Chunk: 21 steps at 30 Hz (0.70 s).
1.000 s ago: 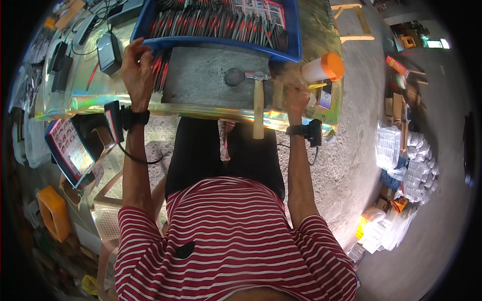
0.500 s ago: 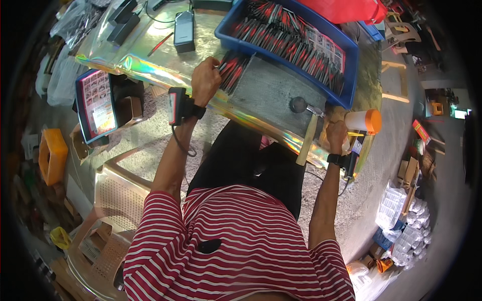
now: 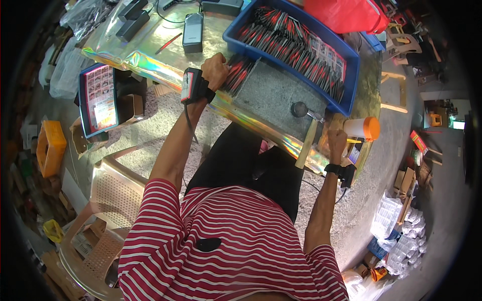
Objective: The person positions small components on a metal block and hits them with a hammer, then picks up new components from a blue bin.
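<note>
My left hand (image 3: 215, 71) is closed, its curled fingers against the left end of a row of flat black-and-red pieces (image 3: 239, 75). What its fingertips hold, if anything, is hidden. Beside that row lies a grey slab (image 3: 271, 90). A hammer with a round dark head and a wooden handle (image 3: 307, 143) rests across the slab's right side, the handle sticking out over the table's near edge. My right hand (image 3: 337, 142) is a loose fist between the hammer and a white jar with an orange lid (image 3: 370, 129). Its fingers hide whatever they may hold.
Behind the slab stands a blue bin (image 3: 230, 40) packed with similar black-and-red pieces. A grey box-shaped device (image 3: 193, 34) and a thin red stick (image 3: 168, 43) lie left on the shiny-covered table. A plastic chair (image 3: 118, 195) stands at left, a red bag (image 3: 346, 15) behind the bin.
The whole view has shifted slightly. My left wrist has turned a little, its hand staying at the end of the row. My right hand remains beside the jar, its wrist slightly turned.
</note>
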Each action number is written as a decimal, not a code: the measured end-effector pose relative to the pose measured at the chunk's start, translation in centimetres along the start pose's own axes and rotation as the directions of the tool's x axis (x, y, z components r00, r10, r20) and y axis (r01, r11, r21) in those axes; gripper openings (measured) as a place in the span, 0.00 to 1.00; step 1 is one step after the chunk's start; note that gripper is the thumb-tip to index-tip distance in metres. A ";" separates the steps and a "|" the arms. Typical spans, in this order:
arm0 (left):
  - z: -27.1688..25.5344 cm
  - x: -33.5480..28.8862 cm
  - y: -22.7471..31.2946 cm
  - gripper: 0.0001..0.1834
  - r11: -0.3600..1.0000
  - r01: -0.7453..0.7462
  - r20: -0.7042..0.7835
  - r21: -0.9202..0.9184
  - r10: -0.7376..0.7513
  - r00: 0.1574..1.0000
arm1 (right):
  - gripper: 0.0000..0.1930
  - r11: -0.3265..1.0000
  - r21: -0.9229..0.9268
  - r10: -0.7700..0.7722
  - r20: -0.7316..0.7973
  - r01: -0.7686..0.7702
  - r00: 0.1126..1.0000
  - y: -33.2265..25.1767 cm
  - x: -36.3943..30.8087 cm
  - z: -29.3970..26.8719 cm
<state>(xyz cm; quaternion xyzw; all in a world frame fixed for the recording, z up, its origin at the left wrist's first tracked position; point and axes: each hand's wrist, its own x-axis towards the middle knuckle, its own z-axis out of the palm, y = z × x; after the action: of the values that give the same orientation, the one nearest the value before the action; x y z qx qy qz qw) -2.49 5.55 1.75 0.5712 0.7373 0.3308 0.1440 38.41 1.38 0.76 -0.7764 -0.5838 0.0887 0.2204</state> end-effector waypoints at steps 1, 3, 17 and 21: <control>0.0 0.0 0.0 0.13 1.000 -0.015 -0.003 0.020 0.015 1.000 | 0.15 1.000 0.029 0.011 -0.014 -0.011 1.000 0.1 0.0 0.1; -0.2 0.1 0.1 0.13 1.000 -0.020 0.013 0.016 0.020 1.000 | 0.13 0.992 0.127 0.002 -0.042 0.003 0.999 0.7 -0.1 0.6; 0.9 2.3 -3.0 0.09 0.989 -0.144 0.116 0.029 0.140 0.983 | 0.05 0.839 0.542 0.095 -0.068 -0.043 0.993 0.6 -1.5 1.0; 0.4 2.7 -3.3 0.08 0.979 -0.169 0.142 -0.114 0.185 0.972 | 0.03 0.716 0.696 0.095 -0.024 -0.052 0.995 -0.8 -2.6 0.2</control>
<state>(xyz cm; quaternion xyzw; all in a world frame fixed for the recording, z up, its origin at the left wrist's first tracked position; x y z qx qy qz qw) -5.57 7.76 -0.27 0.6502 0.6526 0.3347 0.1984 36.80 -0.83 0.63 -0.6620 -0.4699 0.2872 0.5084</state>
